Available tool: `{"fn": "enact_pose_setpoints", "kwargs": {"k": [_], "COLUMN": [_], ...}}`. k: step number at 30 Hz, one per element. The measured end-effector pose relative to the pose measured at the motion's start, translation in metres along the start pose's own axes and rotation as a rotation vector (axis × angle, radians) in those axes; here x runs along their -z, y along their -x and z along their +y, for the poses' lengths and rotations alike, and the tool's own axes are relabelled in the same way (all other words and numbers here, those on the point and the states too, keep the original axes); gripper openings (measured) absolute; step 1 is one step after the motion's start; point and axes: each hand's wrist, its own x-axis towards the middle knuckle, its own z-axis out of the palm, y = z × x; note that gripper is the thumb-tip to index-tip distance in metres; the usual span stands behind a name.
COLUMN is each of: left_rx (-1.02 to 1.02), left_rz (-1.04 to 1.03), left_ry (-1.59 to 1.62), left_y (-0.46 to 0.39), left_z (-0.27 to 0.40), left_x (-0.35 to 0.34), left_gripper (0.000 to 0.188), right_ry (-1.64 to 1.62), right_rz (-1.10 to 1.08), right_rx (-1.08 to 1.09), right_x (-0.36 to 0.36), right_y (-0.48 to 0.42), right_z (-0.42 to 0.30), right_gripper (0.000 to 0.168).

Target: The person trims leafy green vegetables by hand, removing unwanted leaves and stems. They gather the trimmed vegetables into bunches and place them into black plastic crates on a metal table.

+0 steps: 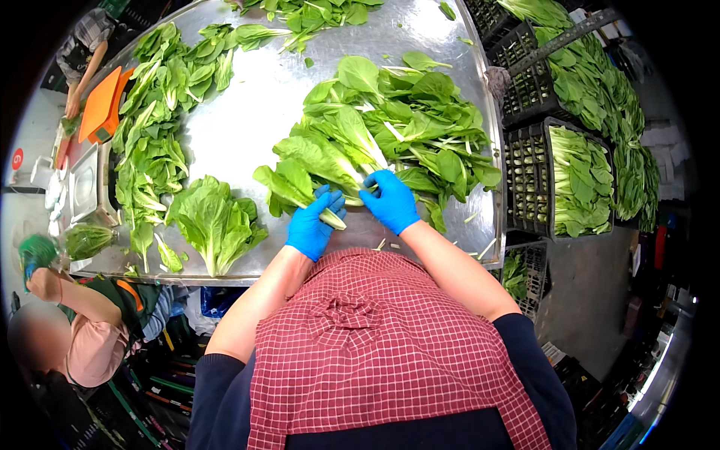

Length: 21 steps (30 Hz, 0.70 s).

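Observation:
My left hand [313, 225], in a blue glove, holds a stalk of leafy greens [295, 188], its pale cut end [334, 220] poking out past the fingers toward me. Also blue-gloved, my right hand [390, 201] has its thumb and fingertips at the pale base of another leafy stalk [326, 160]; the exact grip is partly hidden. Beyond both hands spreads a loose heap of leafy greens [439, 124] on the metal table [247, 124]. To the left of my left hand lies a separate bunch of greens [214, 225], stems pointing toward me.
A long row of greens [149, 135] runs along the table's left side. Past it are a metal-topped scale [87, 183], an orange device [101, 107] and a bagged bunch [89, 241]. Black crates [526, 180] of greens stand right. Two other people work at left.

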Motion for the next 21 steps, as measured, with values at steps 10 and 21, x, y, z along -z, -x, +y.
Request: {"fn": "enact_pose_setpoints", "kwargs": {"k": [10,21], "left_rx": [-0.045,-0.196], "left_rz": [-0.113,-0.124], "left_ry": [0.049,-0.074], "left_y": [0.0,-0.003], "left_z": [0.008,0.005], "left_x": [-0.016,-0.014], "left_gripper": [0.04,0.038], "right_ry": [-0.345,-0.664], "right_rz": [0.0,-0.388], "right_rx": [0.344,-0.258], "right_x": [0.02,0.022], "right_y": [0.039,0.005], "right_z": [-0.023,-0.034], "right_gripper": [0.022,0.038]}}
